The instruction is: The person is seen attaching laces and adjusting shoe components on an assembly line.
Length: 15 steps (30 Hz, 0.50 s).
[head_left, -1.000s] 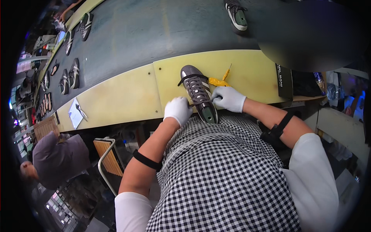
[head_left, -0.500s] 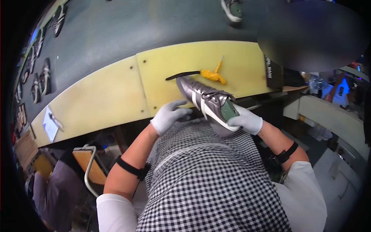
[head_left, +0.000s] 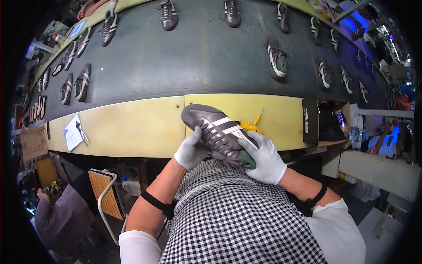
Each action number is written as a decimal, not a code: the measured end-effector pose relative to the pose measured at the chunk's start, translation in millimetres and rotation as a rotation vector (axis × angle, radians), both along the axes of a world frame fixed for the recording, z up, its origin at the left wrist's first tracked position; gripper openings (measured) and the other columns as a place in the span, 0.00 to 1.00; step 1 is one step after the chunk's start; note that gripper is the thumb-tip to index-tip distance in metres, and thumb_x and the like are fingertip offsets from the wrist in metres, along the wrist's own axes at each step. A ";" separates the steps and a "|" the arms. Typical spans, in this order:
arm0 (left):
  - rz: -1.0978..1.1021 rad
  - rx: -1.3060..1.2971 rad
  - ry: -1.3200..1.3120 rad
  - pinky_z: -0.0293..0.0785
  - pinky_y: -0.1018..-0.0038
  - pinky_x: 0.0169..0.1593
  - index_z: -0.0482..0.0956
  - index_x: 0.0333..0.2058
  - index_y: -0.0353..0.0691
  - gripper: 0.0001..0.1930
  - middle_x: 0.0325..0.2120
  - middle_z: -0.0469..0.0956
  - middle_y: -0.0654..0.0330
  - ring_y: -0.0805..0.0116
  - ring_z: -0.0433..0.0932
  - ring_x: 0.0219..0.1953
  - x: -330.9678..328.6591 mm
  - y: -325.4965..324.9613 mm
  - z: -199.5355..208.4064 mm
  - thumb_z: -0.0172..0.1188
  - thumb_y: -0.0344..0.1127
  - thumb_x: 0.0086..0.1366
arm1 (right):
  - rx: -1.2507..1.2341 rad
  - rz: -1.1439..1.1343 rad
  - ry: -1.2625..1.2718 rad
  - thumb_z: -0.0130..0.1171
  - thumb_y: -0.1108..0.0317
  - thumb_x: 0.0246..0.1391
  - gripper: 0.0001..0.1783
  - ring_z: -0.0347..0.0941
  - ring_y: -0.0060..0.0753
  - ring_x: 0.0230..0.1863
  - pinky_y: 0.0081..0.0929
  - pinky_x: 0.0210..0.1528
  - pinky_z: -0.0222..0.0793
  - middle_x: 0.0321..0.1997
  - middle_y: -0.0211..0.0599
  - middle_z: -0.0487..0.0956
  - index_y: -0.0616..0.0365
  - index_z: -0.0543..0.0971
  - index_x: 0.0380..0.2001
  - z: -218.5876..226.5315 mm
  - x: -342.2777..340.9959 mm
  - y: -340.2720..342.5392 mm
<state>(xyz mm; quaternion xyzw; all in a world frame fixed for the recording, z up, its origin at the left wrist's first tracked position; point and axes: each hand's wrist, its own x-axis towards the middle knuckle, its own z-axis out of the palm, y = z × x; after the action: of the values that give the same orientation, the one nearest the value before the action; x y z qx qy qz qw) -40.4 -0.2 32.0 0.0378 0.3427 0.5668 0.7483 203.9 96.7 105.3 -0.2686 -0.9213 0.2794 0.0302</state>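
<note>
A metallic grey sneaker [head_left: 211, 119] with white side stripes, grey laces and a green piece at its heel opening is held between my two white-gloved hands, its toe pointing to the far left. My left hand [head_left: 191, 152] grips the near side by the laces, thumb up against the upper. Wrapped round the heel end, my right hand [head_left: 263, 160] has its fingers over the far, striped side. The shoe's sole is mostly hidden. Just beyond the heel, a yellow-wrapped tool [head_left: 252, 127] with a thin tip lies on the yellow bench, partly covered by the shoe.
The yellow bench [head_left: 132, 125] bears a paper with a pen [head_left: 75, 132] at left and a black box [head_left: 310, 121] at right. Beyond runs a dark green belt [head_left: 198, 61] carrying several similar sneakers [head_left: 277, 59]. A co-worker's gloved hand [head_left: 110, 9] touches a shoe at far left.
The sneaker has turned over sideways, showing its other striped side. My left hand, beside the shoe before, now grips it; my right hand has shifted over the heel. My view takes in more belt.
</note>
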 end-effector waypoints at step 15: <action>-0.018 -0.162 0.590 0.77 0.71 0.51 0.57 0.67 0.29 0.34 0.54 0.76 0.46 0.65 0.80 0.46 -41.7 -5.7 0.9 0.54 0.45 0.72 | -1.392 -0.845 0.676 0.53 0.68 0.57 0.14 0.79 0.36 0.44 0.41 0.51 0.76 0.42 0.39 0.79 0.59 0.74 0.46 -104.0 -41.1 186.4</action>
<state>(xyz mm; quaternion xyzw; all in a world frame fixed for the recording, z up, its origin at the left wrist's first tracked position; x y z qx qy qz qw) -82.1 -5.9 32.9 0.1440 0.5889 0.4956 0.6220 162.7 283.2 1.3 -0.4475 -0.3074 0.8073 0.2315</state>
